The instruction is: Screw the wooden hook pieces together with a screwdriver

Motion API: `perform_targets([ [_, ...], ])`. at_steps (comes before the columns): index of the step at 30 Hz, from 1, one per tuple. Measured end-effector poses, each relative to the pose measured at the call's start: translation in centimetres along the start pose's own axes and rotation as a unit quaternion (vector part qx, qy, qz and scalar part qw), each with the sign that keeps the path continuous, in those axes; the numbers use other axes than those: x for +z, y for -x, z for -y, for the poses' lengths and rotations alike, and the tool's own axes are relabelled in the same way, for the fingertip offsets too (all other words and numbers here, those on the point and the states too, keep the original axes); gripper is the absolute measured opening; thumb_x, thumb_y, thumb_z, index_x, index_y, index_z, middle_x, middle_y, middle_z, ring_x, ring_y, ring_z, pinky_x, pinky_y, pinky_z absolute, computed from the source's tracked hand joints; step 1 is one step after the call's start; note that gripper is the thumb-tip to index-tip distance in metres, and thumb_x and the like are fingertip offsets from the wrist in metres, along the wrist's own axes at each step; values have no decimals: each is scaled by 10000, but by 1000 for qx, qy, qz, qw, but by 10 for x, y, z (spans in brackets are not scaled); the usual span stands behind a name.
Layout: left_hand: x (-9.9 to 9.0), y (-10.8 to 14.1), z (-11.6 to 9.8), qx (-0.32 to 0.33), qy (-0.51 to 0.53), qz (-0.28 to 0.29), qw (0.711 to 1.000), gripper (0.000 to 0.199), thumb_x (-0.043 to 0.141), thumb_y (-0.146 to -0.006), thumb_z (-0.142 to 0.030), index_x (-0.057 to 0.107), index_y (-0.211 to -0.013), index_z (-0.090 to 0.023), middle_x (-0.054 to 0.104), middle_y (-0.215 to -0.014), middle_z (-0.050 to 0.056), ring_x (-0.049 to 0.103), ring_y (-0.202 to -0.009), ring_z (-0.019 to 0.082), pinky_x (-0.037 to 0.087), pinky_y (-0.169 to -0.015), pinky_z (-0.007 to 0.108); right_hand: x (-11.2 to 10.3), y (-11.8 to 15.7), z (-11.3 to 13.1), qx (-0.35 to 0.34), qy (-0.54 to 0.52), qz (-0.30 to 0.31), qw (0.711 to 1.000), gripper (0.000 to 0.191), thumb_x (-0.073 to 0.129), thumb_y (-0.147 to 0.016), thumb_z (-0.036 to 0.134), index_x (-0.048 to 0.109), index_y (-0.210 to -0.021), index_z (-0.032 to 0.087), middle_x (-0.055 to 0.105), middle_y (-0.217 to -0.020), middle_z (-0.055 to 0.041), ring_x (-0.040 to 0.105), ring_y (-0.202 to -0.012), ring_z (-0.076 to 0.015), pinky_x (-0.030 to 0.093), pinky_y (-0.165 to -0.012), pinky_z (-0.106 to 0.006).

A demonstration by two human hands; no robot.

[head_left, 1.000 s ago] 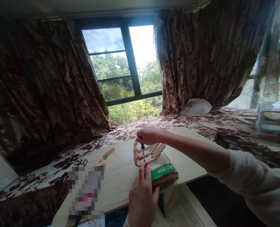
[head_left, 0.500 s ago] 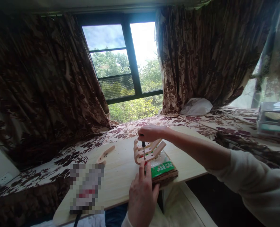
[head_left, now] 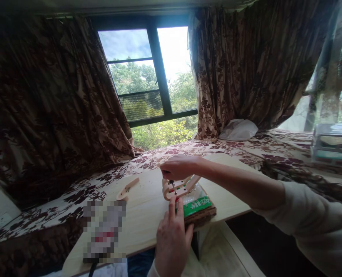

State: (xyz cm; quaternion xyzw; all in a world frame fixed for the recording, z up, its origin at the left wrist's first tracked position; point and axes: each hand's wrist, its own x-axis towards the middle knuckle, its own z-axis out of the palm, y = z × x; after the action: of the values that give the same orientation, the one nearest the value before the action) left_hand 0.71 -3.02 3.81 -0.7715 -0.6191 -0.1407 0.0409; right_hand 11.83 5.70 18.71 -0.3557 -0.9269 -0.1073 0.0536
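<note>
My right hand (head_left: 178,167) is closed round the handle of a screwdriver (head_left: 173,186). Its thin shaft tilts down to the face of a curved, pale wooden rack (head_left: 185,188) with dark holes or screws. Under the rack lies a green-and-clear plastic-wrapped package (head_left: 198,206). My left hand (head_left: 173,236) has its fingers stretched out, with index and middle fingertips against the near edge of the rack and the thumb apart, by the package's side. Whether those fingertips press on wood or wrapping I cannot tell. A separate hooked wooden piece (head_left: 128,188) rests on the board to the left.
A pale wooden tabletop (head_left: 142,227) carries all this. Tiny dark bits lie beside the loose wooden piece. A pixelated object (head_left: 105,232) with a black cable is at the left front. Behind are a flowered cloth surface (head_left: 147,159), a white bag (head_left: 238,129) and a clear box (head_left: 332,144).
My right hand has moved slightly left and down, and the screwdriver, upright before, now leans with its handle to the left. My left hand stays in place on the near edge.
</note>
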Motion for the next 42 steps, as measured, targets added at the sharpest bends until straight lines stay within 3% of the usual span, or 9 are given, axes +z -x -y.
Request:
perform_targets([
  [6, 3, -1, 2, 4, -2, 2, 1000, 626, 464, -835, -247, 251, -1421, -193, 172, -1511, 52, 453, -1214, 227, 403, -987, 331, 8, -17, -11, 87, 2, 11, 996, 356, 395, -875, 313, 679, -960, 116, 697, -929, -149, 631, -758, -205, 344, -518, -257],
  [10, 4, 0, 3, 0, -6, 4, 1000, 615, 464, -835, -231, 266, -1416, -189, 171, -1511, 73, 431, -1240, 225, 390, -1000, 331, 3, -10, -14, 80, 10, 8, 997, 317, 453, -851, 359, 687, -924, 159, 704, -896, -117, 629, -735, -204, 325, -504, -256],
  [16, 2, 0, 0, 6, -10, -3, 1000, 623, 451, -835, -234, 249, -1423, -188, 151, -1518, 58, 462, -1207, 225, 406, -982, 321, 1, 5, -6, -10, 16, -23, 1000, 254, 428, -883, 302, 662, -932, 217, 704, -918, -65, 615, -762, -165, 334, -569, -256],
  [26, 3, 0, 2, 0, -8, -5, 1000, 625, 463, -831, -245, 259, -1419, -196, 174, -1511, 50, 461, -1207, 228, 402, -987, 325, 11, -13, -9, 81, 17, -20, 996, 342, 403, -891, 322, 680, -915, 122, 698, -904, -147, 634, -768, -215, 331, -524, -270],
  [34, 7, 0, 4, 14, -6, -21, 1000, 619, 457, -831, -246, 263, -1417, -195, 187, -1507, 57, 446, -1224, 223, 401, -982, 314, 2, -1, -5, -28, -18, -23, 999, 235, 480, -855, 319, 678, -929, 214, 704, -890, -51, 588, -717, -146, 310, -533, -247],
  [42, 3, 0, 2, 4, -3, -1, 1000, 632, 466, -826, -245, 256, -1420, -193, 184, -1506, 53, 479, -1179, 226, 400, -985, 330, 17, -17, -5, 106, 12, -27, 994, 381, 333, -914, 294, 672, -945, 122, 692, -942, -163, 642, -808, -229, 382, -562, -275],
])
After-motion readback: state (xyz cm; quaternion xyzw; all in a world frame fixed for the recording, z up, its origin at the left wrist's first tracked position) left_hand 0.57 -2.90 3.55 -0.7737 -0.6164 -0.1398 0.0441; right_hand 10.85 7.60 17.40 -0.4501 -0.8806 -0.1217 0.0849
